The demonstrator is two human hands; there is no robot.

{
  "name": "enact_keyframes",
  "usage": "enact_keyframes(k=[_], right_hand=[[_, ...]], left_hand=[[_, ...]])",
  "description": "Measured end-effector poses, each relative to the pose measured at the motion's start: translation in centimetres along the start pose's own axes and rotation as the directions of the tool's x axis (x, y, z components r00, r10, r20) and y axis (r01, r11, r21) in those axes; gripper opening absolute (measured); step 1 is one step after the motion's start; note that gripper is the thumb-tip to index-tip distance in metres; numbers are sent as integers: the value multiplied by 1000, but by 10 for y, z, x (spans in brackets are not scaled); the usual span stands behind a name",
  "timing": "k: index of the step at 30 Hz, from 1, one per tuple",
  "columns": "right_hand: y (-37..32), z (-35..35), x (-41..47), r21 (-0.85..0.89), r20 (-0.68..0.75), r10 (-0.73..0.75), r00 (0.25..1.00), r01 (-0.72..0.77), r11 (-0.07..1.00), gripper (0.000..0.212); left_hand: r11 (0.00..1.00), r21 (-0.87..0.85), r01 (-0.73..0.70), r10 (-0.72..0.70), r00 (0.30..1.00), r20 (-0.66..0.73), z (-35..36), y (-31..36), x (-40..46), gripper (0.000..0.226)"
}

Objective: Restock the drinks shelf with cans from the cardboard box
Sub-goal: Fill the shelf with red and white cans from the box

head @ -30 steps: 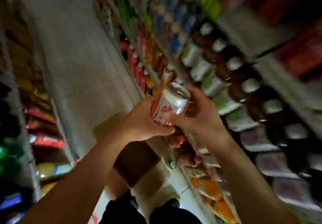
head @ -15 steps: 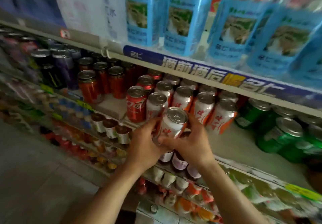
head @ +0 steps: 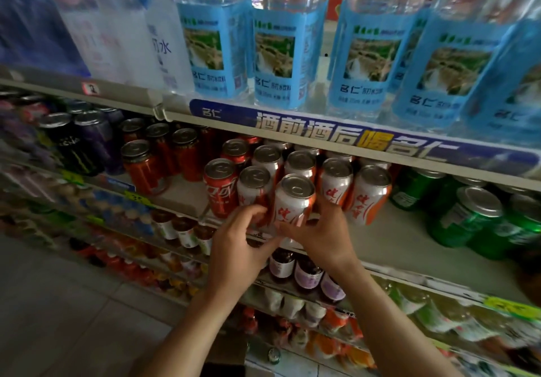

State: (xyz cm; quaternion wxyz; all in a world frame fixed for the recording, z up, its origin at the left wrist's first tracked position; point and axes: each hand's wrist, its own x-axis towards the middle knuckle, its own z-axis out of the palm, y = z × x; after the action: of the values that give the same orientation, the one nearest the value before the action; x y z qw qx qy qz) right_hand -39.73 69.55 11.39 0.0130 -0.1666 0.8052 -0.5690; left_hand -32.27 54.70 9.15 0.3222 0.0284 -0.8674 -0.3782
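Observation:
A white and orange can stands at the front edge of the drinks shelf, ahead of several matching white and orange cans. My left hand curls around its lower left side. My right hand wraps its lower right side, fingers spread. Both hands touch the can's base. A red cola can stands just left of it. A corner of the cardboard box shows on the floor below, between my forearms.
Green cans fill the shelf's right end, with bare shelf between them and the white cans. Red jars and dark cans stand to the left. Large blue-labelled water bottles sit above. Small bottles line the lower shelves.
I turned from the aisle toward the shelf and carried the can up and forward. It now rests at the shelf's front edge among the matching cans.

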Motion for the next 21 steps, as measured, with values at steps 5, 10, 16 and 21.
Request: enact_keyframes(k=[5,10,16,21], right_hand=[[4,3,9,-22,5,-26,1000,26,999,50],[5,5,9,-36,3,-41,999,41,999,62],[11,7,5,8,-36,0,999,0,1000,75],[13,9,0,21,-43,-4,999,5,1000,74]], left_hand=[[999,-4,40,-41,998,-42,-9,-14,0,44],[994,12,110,-108,988,-107,-3,-16,-2,28],[976,-65,209,-217,961,-172,8,-21,5,21],[968,-86,235,-247,947,-203,15,-20,3,20]])
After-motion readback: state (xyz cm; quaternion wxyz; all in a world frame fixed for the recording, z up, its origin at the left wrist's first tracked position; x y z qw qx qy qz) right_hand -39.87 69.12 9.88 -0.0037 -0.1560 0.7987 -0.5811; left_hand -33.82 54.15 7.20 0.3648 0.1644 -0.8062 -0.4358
